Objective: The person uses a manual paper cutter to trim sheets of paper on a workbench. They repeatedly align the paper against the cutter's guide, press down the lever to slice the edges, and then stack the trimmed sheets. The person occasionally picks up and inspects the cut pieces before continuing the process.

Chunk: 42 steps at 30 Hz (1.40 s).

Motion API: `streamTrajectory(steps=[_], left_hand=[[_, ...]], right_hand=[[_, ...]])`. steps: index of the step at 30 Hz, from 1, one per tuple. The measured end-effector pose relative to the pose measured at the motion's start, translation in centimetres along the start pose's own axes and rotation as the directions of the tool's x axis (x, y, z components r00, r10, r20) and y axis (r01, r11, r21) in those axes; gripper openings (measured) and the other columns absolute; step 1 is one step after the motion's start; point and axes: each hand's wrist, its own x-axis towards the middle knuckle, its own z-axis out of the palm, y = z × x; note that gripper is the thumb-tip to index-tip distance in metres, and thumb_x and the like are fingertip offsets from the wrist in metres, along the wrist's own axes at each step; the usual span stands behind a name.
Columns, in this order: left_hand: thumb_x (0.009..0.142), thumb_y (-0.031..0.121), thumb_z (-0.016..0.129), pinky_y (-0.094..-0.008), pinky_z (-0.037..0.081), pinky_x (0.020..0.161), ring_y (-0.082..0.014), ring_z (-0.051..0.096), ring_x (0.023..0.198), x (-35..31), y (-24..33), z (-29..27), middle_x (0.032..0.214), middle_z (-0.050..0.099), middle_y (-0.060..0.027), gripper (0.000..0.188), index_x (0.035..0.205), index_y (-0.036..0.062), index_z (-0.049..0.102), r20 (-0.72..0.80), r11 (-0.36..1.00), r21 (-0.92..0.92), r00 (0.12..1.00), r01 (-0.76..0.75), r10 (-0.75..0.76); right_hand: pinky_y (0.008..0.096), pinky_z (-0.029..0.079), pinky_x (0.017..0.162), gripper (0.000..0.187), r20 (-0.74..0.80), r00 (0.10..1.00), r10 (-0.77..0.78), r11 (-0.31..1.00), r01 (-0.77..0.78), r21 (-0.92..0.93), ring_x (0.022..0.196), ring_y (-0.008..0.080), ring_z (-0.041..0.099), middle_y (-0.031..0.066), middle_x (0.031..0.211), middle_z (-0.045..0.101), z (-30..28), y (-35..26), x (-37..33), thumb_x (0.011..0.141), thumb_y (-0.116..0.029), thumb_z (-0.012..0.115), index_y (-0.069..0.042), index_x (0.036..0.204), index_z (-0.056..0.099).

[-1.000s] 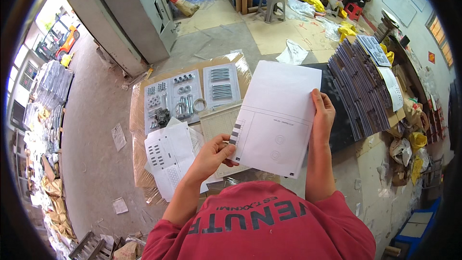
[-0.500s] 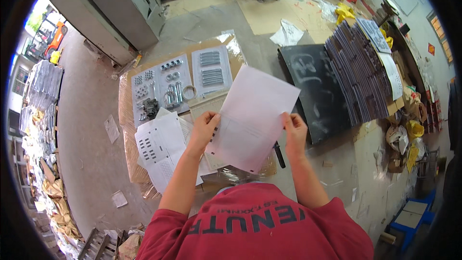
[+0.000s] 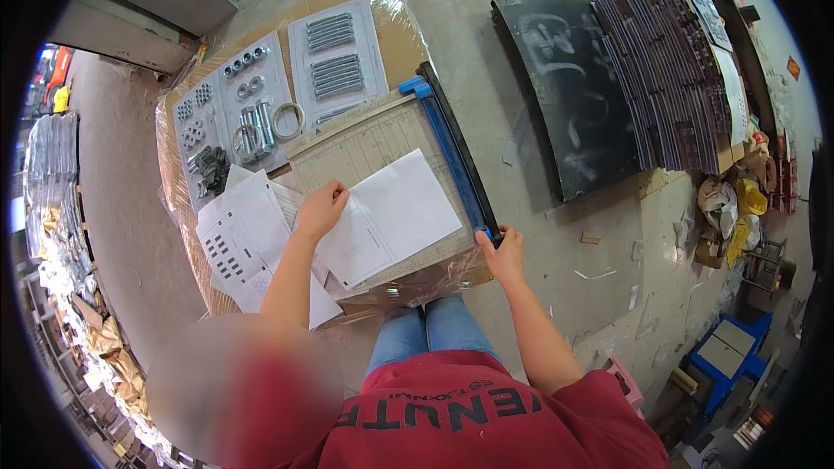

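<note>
White and faintly printed, the sheet [image 3: 404, 208] in the head view lies aslant on a gridded cutter board [image 3: 360, 148], toward the near right corner of a film-wrapped cardboard surface [image 3: 398, 30]. The left hand [image 3: 321, 211] touches its left edge with bunched fingers; I cannot tell whether that grip pinches the sheet or only presses it. The right hand's [image 3: 501, 252] grip closes round the near end of the cutter's black arm [image 3: 456, 143], which lies alongside a blue rail [image 3: 453, 161] at the surface's right edge.

Beside the board, by the surface's left and near edges, printed papers [image 3: 228, 234] overlap, and the left forearm crosses above them. Along the far edge sit two clear plastic trays: one [image 3: 372, 56] with long metal rods [image 3: 336, 76], the other with nuts and bolts; a tape roll [image 3: 288, 120] and a dark crumpled bundle [image 3: 209, 167] rest there. The board's far left corner comes close against the rod tray.

Past the right edge, on the floor, a chalk-smeared black panel [image 3: 569, 113] lies against a leaning stack of brown sheets [image 3: 665, 69]. A blue stool [image 3: 728, 356] stands farther off.
</note>
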Motion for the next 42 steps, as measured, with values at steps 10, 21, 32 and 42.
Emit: streamTrajectory(steps=[10,21,32,42], left_hand=[[0.092,0.031,0.057,-0.0423,0.051,0.074,-0.0336,0.067,0.087,3.7,4.5,-2.0,0.095,0.071,-0.0139,0.027,0.102,0.0061,0.064,0.040,0.980,0.145,0.991,-0.133,0.128],[0.089,0.026,0.057,-0.0462,0.051,0.071,-0.0351,0.066,0.081,6.9,6.0,-4.4,0.085,0.070,-0.0137,0.020,0.092,0.0081,0.066,0.101,0.924,0.328,0.979,-0.198,0.175],[0.091,0.025,0.059,-0.0458,0.050,0.072,-0.0360,0.065,0.082,7.0,6.1,-4.2,0.087,0.070,-0.0148,0.019,0.095,0.0077,0.066,0.096,0.959,0.256,0.990,-0.126,0.104],[0.092,0.025,0.058,-0.0460,0.050,0.070,-0.0360,0.065,0.079,6.9,5.9,-4.5,0.084,0.070,-0.0142,0.019,0.096,0.0082,0.066,0.100,0.956,0.246,0.985,-0.162,0.141]], right_hand=[[0.0414,0.052,0.077,0.066,0.396,0.913,-0.102,0.994,0.077,0.077,0.097,0.0315,0.064,0.0212,0.132,0.045,-14.9,-12.2,-2.2,0.089,-0.033,0.070,-0.001,0.139,0.041],[0.0206,0.046,0.051,0.041,0.525,0.719,-0.455,0.686,-0.093,0.722,0.057,0.0077,0.057,0.0160,0.127,0.057,-23.5,-21.1,4.2,0.097,-0.026,0.054,0.005,0.122,0.063],[0.0204,0.048,0.060,0.042,0.277,0.772,-0.572,0.254,-0.155,0.955,0.067,0.0102,0.059,0.0216,0.113,0.063,-16.6,-20.2,10.7,0.087,-0.028,0.068,0.011,0.101,0.066],[0.0390,0.040,0.079,0.039,0.106,0.659,-0.745,0.610,0.737,-0.290,0.088,0.0248,0.050,0.0058,0.093,0.050,-0.3,-15.9,10.6,0.083,-0.018,0.069,-0.012,0.121,0.065]])
